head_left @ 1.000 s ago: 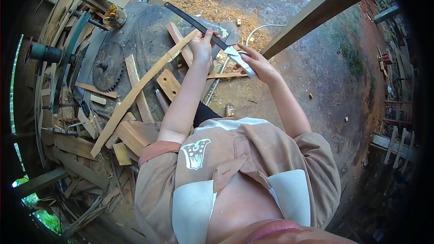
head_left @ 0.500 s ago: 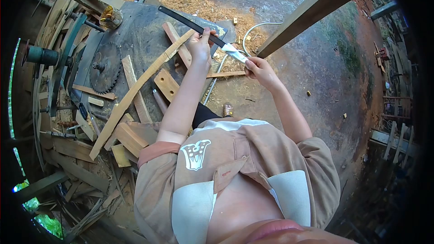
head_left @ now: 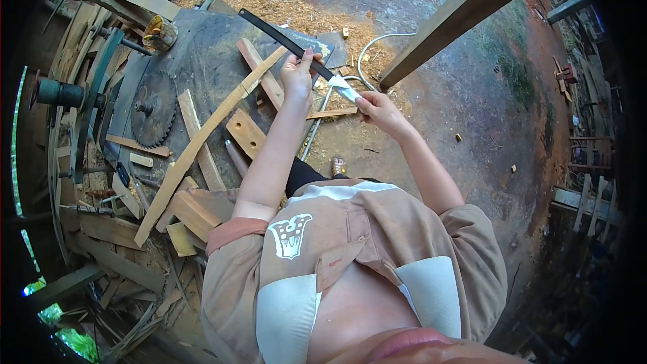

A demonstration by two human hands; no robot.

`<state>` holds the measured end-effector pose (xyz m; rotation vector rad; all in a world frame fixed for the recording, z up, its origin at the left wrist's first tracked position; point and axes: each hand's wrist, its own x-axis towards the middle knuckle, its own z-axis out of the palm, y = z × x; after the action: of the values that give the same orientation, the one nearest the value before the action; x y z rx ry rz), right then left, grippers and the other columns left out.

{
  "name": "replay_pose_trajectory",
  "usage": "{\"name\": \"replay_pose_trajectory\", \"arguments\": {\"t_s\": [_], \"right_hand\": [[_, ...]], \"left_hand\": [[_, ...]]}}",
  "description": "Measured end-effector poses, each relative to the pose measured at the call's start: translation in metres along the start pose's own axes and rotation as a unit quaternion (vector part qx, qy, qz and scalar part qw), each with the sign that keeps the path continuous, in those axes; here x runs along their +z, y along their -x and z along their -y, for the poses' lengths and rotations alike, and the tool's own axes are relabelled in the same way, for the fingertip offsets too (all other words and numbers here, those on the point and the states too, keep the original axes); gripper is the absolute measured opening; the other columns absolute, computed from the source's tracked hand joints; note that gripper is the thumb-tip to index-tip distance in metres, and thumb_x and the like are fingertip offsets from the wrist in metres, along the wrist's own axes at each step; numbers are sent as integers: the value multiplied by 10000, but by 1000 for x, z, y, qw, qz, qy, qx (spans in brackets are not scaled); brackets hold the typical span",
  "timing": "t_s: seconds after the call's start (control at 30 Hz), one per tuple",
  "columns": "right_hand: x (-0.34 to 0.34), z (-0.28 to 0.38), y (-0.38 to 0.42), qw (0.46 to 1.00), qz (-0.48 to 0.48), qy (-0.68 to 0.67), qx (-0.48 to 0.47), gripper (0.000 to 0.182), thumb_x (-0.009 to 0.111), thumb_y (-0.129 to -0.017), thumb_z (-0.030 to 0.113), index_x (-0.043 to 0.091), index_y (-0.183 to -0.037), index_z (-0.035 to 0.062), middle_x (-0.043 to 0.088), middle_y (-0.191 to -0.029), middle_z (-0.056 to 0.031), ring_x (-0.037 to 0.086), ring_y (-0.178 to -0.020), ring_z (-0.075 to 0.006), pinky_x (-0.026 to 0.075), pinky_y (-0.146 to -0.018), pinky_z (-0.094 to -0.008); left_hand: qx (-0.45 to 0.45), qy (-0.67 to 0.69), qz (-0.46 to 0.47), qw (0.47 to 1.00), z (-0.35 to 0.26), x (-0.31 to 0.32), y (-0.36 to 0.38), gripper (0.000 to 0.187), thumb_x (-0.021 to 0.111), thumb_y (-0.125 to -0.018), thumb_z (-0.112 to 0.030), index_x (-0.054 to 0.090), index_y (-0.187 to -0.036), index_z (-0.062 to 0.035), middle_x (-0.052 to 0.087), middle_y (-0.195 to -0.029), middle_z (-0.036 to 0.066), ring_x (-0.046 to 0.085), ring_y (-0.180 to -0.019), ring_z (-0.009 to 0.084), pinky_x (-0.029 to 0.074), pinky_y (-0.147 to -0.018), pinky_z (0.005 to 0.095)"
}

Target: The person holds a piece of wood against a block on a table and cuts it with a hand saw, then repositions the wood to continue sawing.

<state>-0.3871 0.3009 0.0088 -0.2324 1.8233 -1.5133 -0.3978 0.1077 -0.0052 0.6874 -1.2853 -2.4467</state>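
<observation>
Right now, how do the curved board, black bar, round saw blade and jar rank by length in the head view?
Longest to shortest:
curved board
black bar
round saw blade
jar, clearly shortest

So we've got one super-wide head cam, looking forward and steeply down past our own chin. The shirt (head_left: 371,229) looms close at bottom, left hand (head_left: 298,75) and right hand (head_left: 382,112) sit farther out, bench (head_left: 209,37) upper left.
</observation>
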Motion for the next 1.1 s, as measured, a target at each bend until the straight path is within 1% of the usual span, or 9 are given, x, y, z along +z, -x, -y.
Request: {"name": "replay_pose_trajectory", "arguments": {"t_s": [0.2, 0.4, 0.8, 0.9, 0.93, 1.0, 1.03, 1.07, 1.1], "right_hand": [[4, 8, -9, 996, 54, 71, 14, 277, 417, -934, 278, 499, -896, 16, 506, -613, -16, 455, -465, -91, 369, -452, -229], [20, 13, -24, 998, 58, -9, 11, 264, 366, -951, 240, 487, -938, 6, 496, -588, -22, 474, -448, -108, 378, -420, -241], [33, 4, -47, 989, 84, -117, 43, 246, 340, -954, 216, 483, -956, 15, 340, -555, 34, 298, -433, -73, 278, -394, -234], [32, -5, -60, 995, 39, -72, 62, 245, 344, -956, 243, 473, -897, 44, 343, -567, 36, 309, -437, -73, 279, -398, -232], [32, -11, -67, 995, 40, -71, 62, 245, 344, -956, 243, 473, -897, 44, 343, -567, 36, 309, -437, -73, 279, -398, -232], [32, -18, -79, 994, -48, 95, -5, 258, 349, -949, 256, 475, -880, 41, 368, -584, 34, 334, -449, -70, 295, -405, -231], [31, -15, -81, 986, -61, 153, -24, 300, 350, -941, 276, 473, -854, 17, 431, -605, -25, 419, -493, -143, 370, -471, -297], [32, -12, -84, 986, -61, 151, -23, 300, 350, -941, 276, 473, -854, 17, 431, -605, -25, 419, -493, -143, 370, -471, -297], [35, -8, -86, 974, -76, 206, -59, 320, 337, -933, 268, 488, -852, -1, 495, -673, -114, 480, -612, -250, 383, -581, -365]], "left_hand": [[-36, -18, 71, 997, 6, 1, -6, 139, 586, -852, -175, 544, -865, -43, 627, -771, 71, 603, -674, 141, 490, -606, 242], [-72, -11, 104, 992, 9, 10, 4, 138, 597, -845, -167, 546, -889, -47, 626, -786, 61, 605, -693, 134, 493, -624, 243], [-113, -46, 114, 986, 11, -13, -23, 156, 596, -848, -217, 552, -888, -73, 628, -792, 35, 602, -705, 115, 487, -644, 257], [-104, -241, 118, 958, 15, -33, -45, 308, 616, -820, -349, 581, -889, -51, 638, -800, 37, 604, -715, 105, 454, -683, 252], [-104, -240, 116, 958, 9, -39, -51, 308, 616, -820, -349, 581, -889, -51, 638, -800, 37, 604, -715, 105, 454, -683, 252], [78, -523, 43, 848, -4, -53, -61, 353, 616, -804, -362, 592, -956, -45, 646, -874, 83, 619, -731, 183, 481, -702, 330], [78, -524, 43, 847, -9, -62, -66, 353, 616, -804, -362, 592, -956, -45, 646, -874, 83, 619, -731, 183, 481, -702, 330], [155, -629, 13, 762, -15, -70, -71, 386, 597, -806, -384, 584, -1011, -58, 634, -943, 90, 600, -845, 211, 447, -784, 367], [228, -718, -17, 658, -19, -79, -75, 424, 579, -807, -406, 577, -1067, -72, 623, -1012, 98, 580, -960, 238, 413, -866, 405]]}}
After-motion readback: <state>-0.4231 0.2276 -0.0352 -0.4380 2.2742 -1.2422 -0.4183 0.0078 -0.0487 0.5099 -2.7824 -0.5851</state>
